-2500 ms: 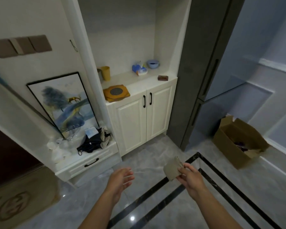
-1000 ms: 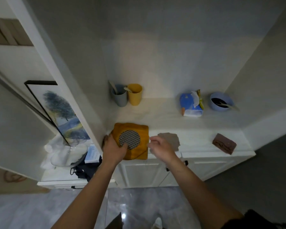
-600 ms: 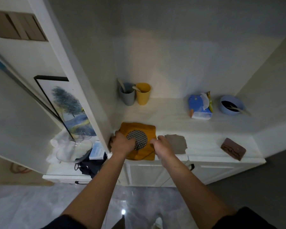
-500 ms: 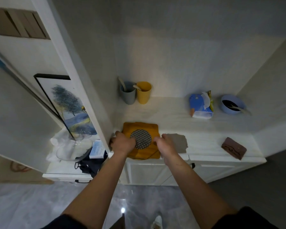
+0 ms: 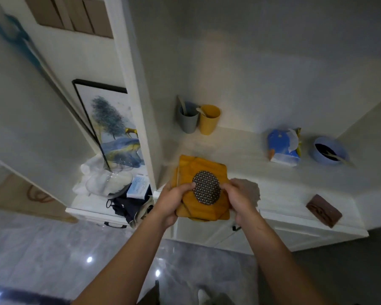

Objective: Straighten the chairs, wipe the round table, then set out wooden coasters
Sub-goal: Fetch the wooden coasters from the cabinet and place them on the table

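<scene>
Moved: half a second ago both hands sat at the near edge of the wooden coasters (image 5: 198,166). Now they have closed further round the stack and drawn its near edge out past the front lip of the worktop (image 5: 240,155).
Left grip (image 5: 171,201): clamped on the stack's left near corner, thumb lying across the top and touching the rim of the round patterned disc (image 5: 206,187), fingers underneath.
Right grip (image 5: 240,199): clamped on the stack's right near side, thumb on top beside the disc, fingers curled under.
Coasters: orange-brown square pieces stacked slightly askew, with the dark disc on top, held between the two hands at the worktop's front left. Whether the far edge still rests on the surface cannot be told.
Cloth (image 5: 254,190): grey, lying flat on the worktop just behind the right hand, which partly hides it.
Back of worktop: a grey cup (image 5: 187,119) and a yellow cup (image 5: 209,119) touching side by side, each with a utensil in it.
Right side: a blue tissue pack (image 5: 283,148), a blue bowl (image 5: 329,150) with a spoon, and a brown block (image 5: 323,211) near the front edge.
Left shelf: a framed painting (image 5: 117,128) leaning behind a glass bowl (image 5: 109,181).
</scene>
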